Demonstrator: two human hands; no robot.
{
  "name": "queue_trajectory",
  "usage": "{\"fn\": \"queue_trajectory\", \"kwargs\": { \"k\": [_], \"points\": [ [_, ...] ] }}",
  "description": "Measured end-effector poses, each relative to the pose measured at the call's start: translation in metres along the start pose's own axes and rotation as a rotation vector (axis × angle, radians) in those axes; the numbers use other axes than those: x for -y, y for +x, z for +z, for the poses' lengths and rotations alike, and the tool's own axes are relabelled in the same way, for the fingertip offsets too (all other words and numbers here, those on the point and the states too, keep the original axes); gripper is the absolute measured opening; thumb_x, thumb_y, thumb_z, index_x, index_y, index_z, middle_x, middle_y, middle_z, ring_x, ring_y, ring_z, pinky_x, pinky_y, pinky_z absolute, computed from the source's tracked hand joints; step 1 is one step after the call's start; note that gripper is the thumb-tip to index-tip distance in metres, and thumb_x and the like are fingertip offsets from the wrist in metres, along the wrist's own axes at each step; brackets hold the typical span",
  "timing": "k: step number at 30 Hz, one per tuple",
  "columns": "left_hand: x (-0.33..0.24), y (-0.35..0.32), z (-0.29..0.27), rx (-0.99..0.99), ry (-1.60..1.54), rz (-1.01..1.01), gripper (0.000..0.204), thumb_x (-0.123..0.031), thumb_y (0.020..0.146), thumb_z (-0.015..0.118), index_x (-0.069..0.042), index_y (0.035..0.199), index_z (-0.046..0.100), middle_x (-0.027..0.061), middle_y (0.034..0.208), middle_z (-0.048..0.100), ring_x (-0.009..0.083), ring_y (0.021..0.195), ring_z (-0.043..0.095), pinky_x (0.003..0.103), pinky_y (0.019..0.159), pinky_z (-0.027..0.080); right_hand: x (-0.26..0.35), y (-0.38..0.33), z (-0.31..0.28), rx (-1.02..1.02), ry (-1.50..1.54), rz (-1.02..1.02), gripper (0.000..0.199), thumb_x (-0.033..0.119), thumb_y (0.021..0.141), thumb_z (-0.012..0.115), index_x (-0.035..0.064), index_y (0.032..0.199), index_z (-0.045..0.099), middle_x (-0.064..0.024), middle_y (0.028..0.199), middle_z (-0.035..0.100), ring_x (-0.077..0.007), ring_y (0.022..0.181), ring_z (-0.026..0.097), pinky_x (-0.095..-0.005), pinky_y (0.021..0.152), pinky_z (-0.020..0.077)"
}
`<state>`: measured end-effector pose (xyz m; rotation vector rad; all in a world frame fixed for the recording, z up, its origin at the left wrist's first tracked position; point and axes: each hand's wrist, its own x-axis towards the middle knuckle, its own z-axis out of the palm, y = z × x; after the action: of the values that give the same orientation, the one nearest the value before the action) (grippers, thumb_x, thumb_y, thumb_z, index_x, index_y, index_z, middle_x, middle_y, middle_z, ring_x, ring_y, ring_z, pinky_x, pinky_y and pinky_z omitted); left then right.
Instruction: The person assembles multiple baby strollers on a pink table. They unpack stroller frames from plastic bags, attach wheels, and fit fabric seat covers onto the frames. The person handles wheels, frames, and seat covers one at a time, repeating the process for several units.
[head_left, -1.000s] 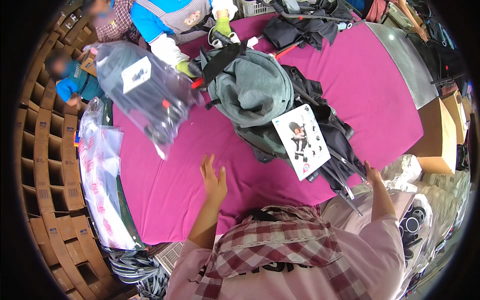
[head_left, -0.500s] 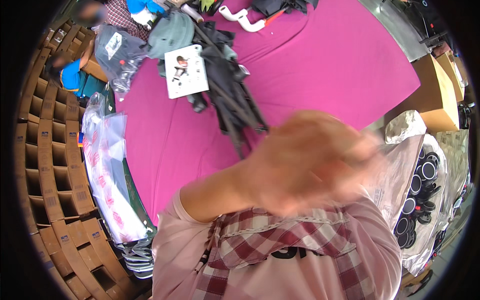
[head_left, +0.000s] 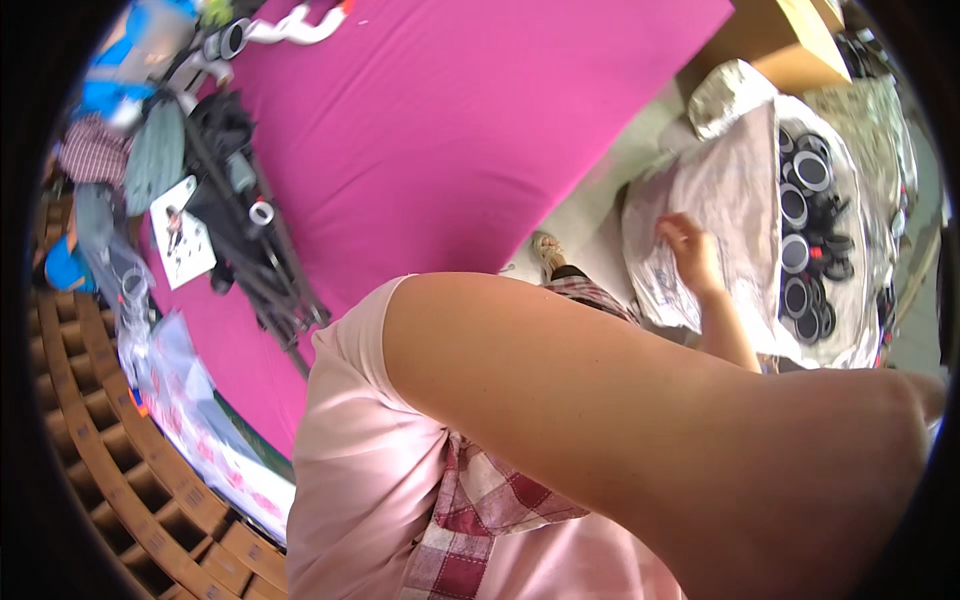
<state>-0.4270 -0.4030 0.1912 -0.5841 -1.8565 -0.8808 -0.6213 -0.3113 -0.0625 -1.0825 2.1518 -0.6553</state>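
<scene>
My left arm stretches across the view to the right. My left hand (head_left: 850,480) is large and blurred at the lower right, and its fingers are mostly hidden. Beyond that arm, my right hand (head_left: 690,250) hangs with bent, slightly parted fingers and nothing visible in it. It is in front of a whitish woven sack (head_left: 675,175), though whether it touches the sack I cannot tell. Black wheels with pale rims (head_left: 795,253) fill the sack's opening.
A magenta cloth (head_left: 420,130) covers the table. On its left lie a folded dark stroller (head_left: 230,170) and a white picture sheet (head_left: 183,235). Clear plastic bags (head_left: 180,390) line the left edge beside stacked cardboard boxes (head_left: 110,440). A carton (head_left: 790,50) stands at far right.
The view has turned right, so the stroller and table sit farther left. My left hand has swung from the middle to the lower right. My right hand now shows near the sack.
</scene>
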Motion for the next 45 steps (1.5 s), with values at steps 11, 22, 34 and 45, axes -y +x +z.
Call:
{"fn": "queue_trajectory", "kwargs": {
  "k": [11, 22, 34, 45],
  "points": [
    [0.11, 0.025, 0.101, 0.287, -0.265, -0.258, 0.029, -0.015, 0.08, 0.072, -0.008, 0.107, 0.072, 0.0089, 0.102, 0.07, 0.0216, 0.083, 0.067, 0.034, 0.073, 0.052, -0.282, 0.059, -0.223, -0.807, -0.094, 0.423, 0.043, 0.036, 0.089, 0.065, 0.0056, 0.119, 0.065, -0.0136, 0.115, 0.068, -0.0278, 0.109, 0.064, -0.0375, 0.095, 0.048],
    [0.201, -0.035, 0.139, 0.455, 0.117, -1.111, 0.019, -0.003, 0.092, 0.059, -0.001, 0.109, 0.068, 0.0141, 0.101, 0.07, 0.0284, 0.089, 0.067, 0.036, 0.08, 0.052, -0.355, 0.1, -0.112, -0.755, -0.291, 0.812, 0.097, 0.034, 0.072, 0.081, 0.0073, 0.148, 0.026, -0.0262, 0.143, 0.036, -0.0424, 0.133, 0.036, -0.0543, 0.104, 0.0355],
    [0.207, -0.064, 0.135, 0.356, 0.19, -1.143, 0.018, -0.006, 0.093, 0.059, -0.004, 0.108, 0.069, 0.0129, 0.101, 0.069, 0.029, 0.093, 0.066, 0.036, 0.082, 0.052, -0.345, 0.107, -0.246, -0.263, 0.399, 0.32, 0.039, 0.005, 0.065, 0.065, -0.0015, 0.103, 0.068, -0.0175, 0.095, 0.071, -0.0274, 0.09, 0.069, -0.0342, 0.085, 0.0514],
    [0.147, -0.039, 0.109, 0.673, 1.155, -1.106, 0.062, -0.017, 0.084, 0.069, -0.018, 0.142, 0.048, 0.0152, 0.152, 0.037, 0.0388, 0.144, 0.028, 0.064, 0.113, 0.011, -0.309, 0.321, -0.184, -0.089, -0.196, -0.076, 0.077, 0.021, 0.076, 0.072, 0.0201, 0.146, 0.039, -0.0221, 0.14, 0.046, -0.043, 0.127, 0.047, -0.0445, 0.108, 0.038]
  ]
}}
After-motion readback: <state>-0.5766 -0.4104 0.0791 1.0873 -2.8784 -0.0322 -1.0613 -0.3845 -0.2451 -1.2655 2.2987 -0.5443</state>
